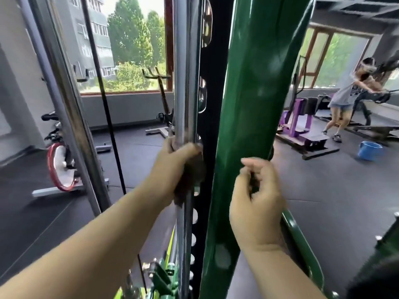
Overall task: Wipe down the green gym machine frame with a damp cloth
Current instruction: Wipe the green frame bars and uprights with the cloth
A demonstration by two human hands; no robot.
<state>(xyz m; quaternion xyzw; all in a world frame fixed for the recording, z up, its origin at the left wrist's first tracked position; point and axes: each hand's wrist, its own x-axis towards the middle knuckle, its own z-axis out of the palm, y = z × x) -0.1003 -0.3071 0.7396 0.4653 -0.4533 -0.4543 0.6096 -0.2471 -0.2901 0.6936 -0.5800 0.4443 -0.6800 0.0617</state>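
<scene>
- Left hand (pixel 180 162): fingers curled tight round a brown cloth (pixel 191 180), which is wrapped on the chrome pole (pixel 183 83).
- Right hand (pixel 257 197): fingers curled at the right edge of the green post (pixel 248 104). Whether they pinch anything cannot be told.
- Task item: the green post stands upright at centre, just right of the chrome pole. The cloth is not touching it.
- Risk: with the cloth on the chrome pole, the green paint could go unwiped if the cloth is not moved across.
- Risk: the black holed strip (pixel 208 126) sits between pole and post, so cloth or fingertips could probably snag in a hole on a downward stroke.
- Risk: a damp cloth on smooth chrome likely gives a poor hold, and the left hand could slip.
- Risk: the blue bucket (pixel 370 150) stands well apart on the floor, so the cloth may dry before it is rinsed.
- Count: one cloth, one bucket, two hands.
- Count: one green post, with a green brace low at right.
- Count: two chrome poles in view, the second slanting at left.
- Count: one other person (pixel 345 98), well apart, and one red-wheeled exercise bike (pixel 61 165).
</scene>
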